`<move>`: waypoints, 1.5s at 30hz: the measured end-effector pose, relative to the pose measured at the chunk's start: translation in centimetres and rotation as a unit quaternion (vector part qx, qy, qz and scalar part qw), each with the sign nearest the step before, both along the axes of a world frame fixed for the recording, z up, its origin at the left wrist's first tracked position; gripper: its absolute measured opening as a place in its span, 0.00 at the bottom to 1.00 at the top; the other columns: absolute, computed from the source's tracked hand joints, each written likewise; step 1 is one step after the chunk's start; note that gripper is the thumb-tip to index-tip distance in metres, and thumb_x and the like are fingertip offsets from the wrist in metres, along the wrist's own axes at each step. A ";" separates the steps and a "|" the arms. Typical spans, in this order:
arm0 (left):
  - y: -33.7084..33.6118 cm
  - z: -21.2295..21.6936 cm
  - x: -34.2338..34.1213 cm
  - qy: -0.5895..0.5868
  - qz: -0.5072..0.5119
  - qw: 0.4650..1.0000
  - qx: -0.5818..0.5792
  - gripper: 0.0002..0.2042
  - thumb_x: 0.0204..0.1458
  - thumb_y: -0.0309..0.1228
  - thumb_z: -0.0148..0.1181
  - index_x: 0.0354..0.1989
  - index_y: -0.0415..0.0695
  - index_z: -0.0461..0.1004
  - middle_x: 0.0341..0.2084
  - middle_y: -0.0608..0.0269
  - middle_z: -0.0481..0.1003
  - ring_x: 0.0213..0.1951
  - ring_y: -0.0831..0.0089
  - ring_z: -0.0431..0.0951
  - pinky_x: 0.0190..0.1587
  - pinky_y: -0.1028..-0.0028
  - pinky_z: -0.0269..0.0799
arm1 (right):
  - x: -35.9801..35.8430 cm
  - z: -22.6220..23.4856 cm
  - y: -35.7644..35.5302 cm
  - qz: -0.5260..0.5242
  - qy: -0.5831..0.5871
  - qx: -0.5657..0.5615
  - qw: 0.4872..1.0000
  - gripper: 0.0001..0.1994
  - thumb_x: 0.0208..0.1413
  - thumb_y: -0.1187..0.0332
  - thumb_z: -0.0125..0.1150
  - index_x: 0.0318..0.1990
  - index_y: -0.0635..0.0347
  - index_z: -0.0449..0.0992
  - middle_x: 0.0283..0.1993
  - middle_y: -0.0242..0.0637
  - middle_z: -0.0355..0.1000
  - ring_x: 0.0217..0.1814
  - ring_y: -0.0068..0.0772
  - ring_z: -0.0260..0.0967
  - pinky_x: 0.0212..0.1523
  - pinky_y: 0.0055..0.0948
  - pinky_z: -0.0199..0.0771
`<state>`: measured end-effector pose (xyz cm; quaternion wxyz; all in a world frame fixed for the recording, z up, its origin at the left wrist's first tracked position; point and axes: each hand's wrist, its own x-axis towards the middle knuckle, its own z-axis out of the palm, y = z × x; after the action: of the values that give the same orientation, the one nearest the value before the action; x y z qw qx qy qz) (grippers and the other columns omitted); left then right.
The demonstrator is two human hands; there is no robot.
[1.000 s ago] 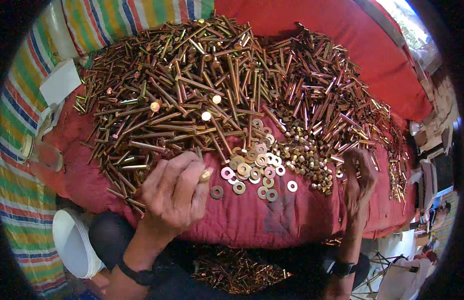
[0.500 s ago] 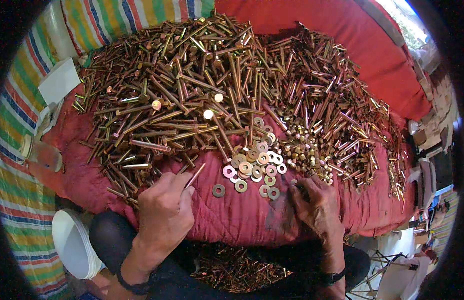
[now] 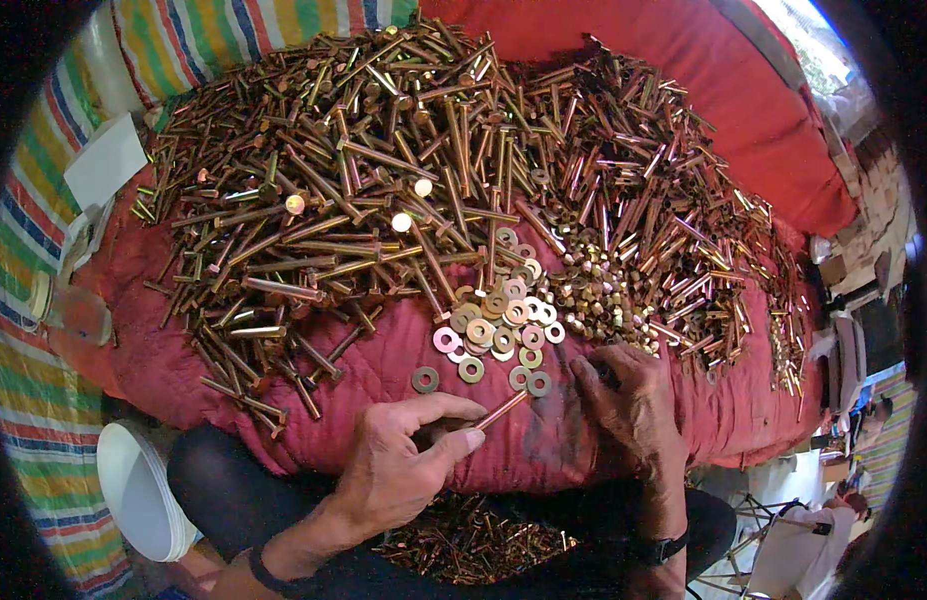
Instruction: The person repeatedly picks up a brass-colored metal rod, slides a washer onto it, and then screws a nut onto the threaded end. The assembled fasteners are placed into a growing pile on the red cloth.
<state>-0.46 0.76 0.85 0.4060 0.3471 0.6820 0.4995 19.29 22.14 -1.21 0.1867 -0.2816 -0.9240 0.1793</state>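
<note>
Quite slim, straight and shiny, one coppery bolt (image 3: 503, 410)

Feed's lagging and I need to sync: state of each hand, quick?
Left hand: closed, holding a bolt.
Right hand: partly curled near the nuts; cannot tell whether it holds anything.

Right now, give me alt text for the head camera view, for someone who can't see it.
A person's left hand holds a long coppery metal bolt, pointing toward flat round metallic washers on a dark-red quilted cloth. The right hand curls near small golden metal nuts, its contents unclear. Beyond lies a large heap of coppery metal bolts.
</note>
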 end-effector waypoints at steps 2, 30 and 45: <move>0.1 -0.1 0.3 0.009 -0.002 1.000 0.003 0.10 0.58 0.26 0.68 0.47 0.37 0.86 0.29 0.65 0.84 0.27 0.82 0.79 0.31 0.77 0.74 | 0.3 -0.1 0.0 0.017 -0.013 0.043 0.999 0.09 0.62 0.69 0.67 0.41 0.68 0.82 0.34 0.49 0.79 0.35 0.47 0.80 0.38 0.39 0.77; 0.2 -1.4 -0.5 0.081 -0.022 0.985 0.149 0.07 0.54 0.20 0.70 0.41 0.36 0.85 0.30 0.56 0.83 0.33 0.69 0.84 0.37 0.71 0.77 | -0.4 4.3 -3.6 0.110 -0.012 -0.093 0.989 0.21 0.57 0.63 0.59 0.56 0.64 0.79 0.40 0.49 0.72 0.37 0.55 0.77 0.36 0.48 0.77; -0.5 -0.9 -1.0 -0.046 -0.055 0.993 0.090 0.08 0.53 0.23 0.73 0.41 0.39 0.88 0.27 0.64 0.84 0.27 0.80 0.80 0.31 0.77 0.73 | -0.6 4.6 -4.4 0.145 0.097 -0.183 0.968 0.20 0.43 0.78 0.75 0.47 0.61 0.82 0.40 0.40 0.82 0.40 0.39 0.83 0.42 0.33 0.82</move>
<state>-1.48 0.26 -0.01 0.4310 0.3959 0.5945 0.5514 18.66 17.72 3.35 0.1923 -0.1550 -0.8841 0.3968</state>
